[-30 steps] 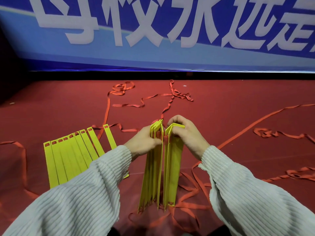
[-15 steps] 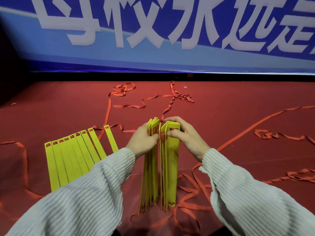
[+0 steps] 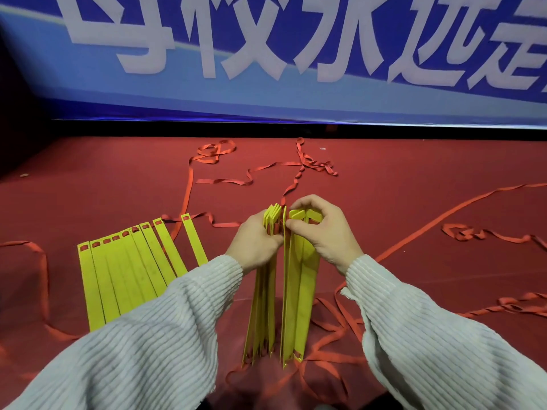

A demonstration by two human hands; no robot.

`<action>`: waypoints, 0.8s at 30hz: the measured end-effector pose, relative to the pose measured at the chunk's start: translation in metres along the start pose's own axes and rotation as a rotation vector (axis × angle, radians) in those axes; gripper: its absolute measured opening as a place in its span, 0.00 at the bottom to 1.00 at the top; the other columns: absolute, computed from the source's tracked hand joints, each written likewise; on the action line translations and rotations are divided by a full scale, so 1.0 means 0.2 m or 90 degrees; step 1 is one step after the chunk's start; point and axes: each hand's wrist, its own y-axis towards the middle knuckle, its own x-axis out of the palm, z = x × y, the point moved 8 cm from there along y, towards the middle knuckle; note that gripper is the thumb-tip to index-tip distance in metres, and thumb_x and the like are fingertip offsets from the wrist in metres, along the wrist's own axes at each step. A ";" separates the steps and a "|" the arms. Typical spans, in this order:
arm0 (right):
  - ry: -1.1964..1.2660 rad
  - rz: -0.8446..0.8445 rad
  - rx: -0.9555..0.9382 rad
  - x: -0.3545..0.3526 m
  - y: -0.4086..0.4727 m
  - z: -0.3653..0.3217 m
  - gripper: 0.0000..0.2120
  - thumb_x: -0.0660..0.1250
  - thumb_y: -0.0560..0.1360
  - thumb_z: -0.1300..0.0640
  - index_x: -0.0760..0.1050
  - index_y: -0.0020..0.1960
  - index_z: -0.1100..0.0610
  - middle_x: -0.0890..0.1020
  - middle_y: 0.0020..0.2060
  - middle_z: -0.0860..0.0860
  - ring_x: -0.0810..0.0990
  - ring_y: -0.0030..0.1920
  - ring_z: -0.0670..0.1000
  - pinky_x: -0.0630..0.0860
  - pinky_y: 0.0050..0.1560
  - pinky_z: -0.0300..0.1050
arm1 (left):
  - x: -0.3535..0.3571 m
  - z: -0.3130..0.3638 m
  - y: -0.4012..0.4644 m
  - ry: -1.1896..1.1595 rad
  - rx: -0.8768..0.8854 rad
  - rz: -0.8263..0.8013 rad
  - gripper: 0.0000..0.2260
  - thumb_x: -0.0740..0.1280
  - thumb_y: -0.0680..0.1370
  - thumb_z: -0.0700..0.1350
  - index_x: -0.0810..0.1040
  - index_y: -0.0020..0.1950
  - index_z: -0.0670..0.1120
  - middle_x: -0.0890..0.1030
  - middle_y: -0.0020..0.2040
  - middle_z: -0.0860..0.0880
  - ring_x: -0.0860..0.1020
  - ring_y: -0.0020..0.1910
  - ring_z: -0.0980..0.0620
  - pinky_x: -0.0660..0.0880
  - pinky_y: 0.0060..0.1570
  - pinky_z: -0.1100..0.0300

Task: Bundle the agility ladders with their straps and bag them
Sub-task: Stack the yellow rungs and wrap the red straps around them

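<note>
Yellow rungs [image 3: 278,288] stand on edge on the red carpet [image 3: 414,173], in two packs with a narrow gap between them. Left hand [image 3: 254,242] grips the top of the left pack; right hand [image 3: 321,232] curls over the top of the right pack, thumb and fingertips pinching it. Standing them upright likely lets both packs be squared and pressed together before strapping. Red strap [image 3: 291,184] runs from the top of the rungs away toward the blue banner [image 3: 266,93]; more loops lie at their base. Left of the rungs, a second ladder [image 3: 133,267] lies flat, fanned, not yet gathered. No bag in view. Judgement: early, bundling not begun
</note>
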 end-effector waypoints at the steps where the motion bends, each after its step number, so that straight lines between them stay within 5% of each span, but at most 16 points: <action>1: 0.001 -0.007 0.003 0.00 0.00 0.00 0.09 0.77 0.72 0.57 0.80 0.48 0.49 0.84 0.42 0.46 0.82 0.44 0.49 0.79 0.52 0.54 | 0.01 0.00 0.00 -0.004 -0.002 -0.007 0.14 0.69 0.74 0.35 0.72 0.39 0.54 0.75 0.30 0.61 0.70 0.30 0.60 0.66 0.34 0.62; 6: 0.006 -0.106 0.001 0.04 -0.01 -0.02 0.14 0.81 0.71 0.54 0.81 0.52 0.50 0.86 0.46 0.48 0.84 0.48 0.50 0.79 0.55 0.48 | 0.01 -0.01 0.01 -0.034 -0.002 -0.055 0.12 0.69 0.71 0.37 0.74 0.46 0.54 0.77 0.39 0.56 0.74 0.37 0.57 0.70 0.39 0.58; 9: -0.008 -0.070 -0.011 0.02 -0.01 -0.01 0.10 0.81 0.71 0.54 0.81 0.48 0.50 0.86 0.44 0.51 0.83 0.45 0.50 0.79 0.52 0.50 | 0.07 0.00 -0.01 -0.071 -0.019 -0.193 0.21 0.70 0.69 0.35 0.72 0.58 0.50 0.76 0.41 0.49 0.75 0.37 0.54 0.72 0.38 0.59; 12: 0.005 -0.087 -0.010 0.01 -0.01 -0.01 0.10 0.80 0.71 0.56 0.81 0.48 0.51 0.85 0.43 0.50 0.81 0.44 0.45 0.78 0.50 0.46 | 0.11 -0.03 -0.04 -0.075 -0.058 -0.277 0.37 0.76 0.69 0.42 0.63 0.75 0.53 0.80 0.61 0.43 0.82 0.58 0.45 0.79 0.60 0.43; 14: 0.013 -0.136 -0.006 0.02 -0.01 -0.02 0.10 0.79 0.73 0.56 0.80 0.51 0.52 0.85 0.46 0.50 0.81 0.46 0.45 0.78 0.53 0.47 | 0.10 0.01 -0.06 -0.046 -0.020 -0.270 0.34 0.75 0.76 0.45 0.63 0.78 0.53 0.77 0.69 0.49 0.76 0.69 0.51 0.72 0.72 0.46; 20: 0.064 -0.054 0.055 -0.04 0.01 0.06 0.11 0.68 0.75 0.64 0.78 0.54 0.52 0.83 0.45 0.48 0.81 0.46 0.46 0.76 0.49 0.44 | 0.07 0.01 -0.05 -0.043 -0.023 -0.201 0.16 0.70 0.82 0.44 0.74 0.69 0.50 0.82 0.62 0.47 0.80 0.64 0.49 0.74 0.69 0.46; 24: 0.071 -0.001 0.052 -0.09 0.01 0.08 0.06 0.73 0.75 0.65 0.80 0.49 0.57 0.82 0.40 0.49 0.79 0.40 0.45 0.76 0.42 0.38 | 0.04 -0.03 -0.01 -0.058 -0.042 -0.121 0.18 0.72 0.79 0.49 0.74 0.67 0.50 0.83 0.60 0.49 0.81 0.61 0.51 0.75 0.67 0.45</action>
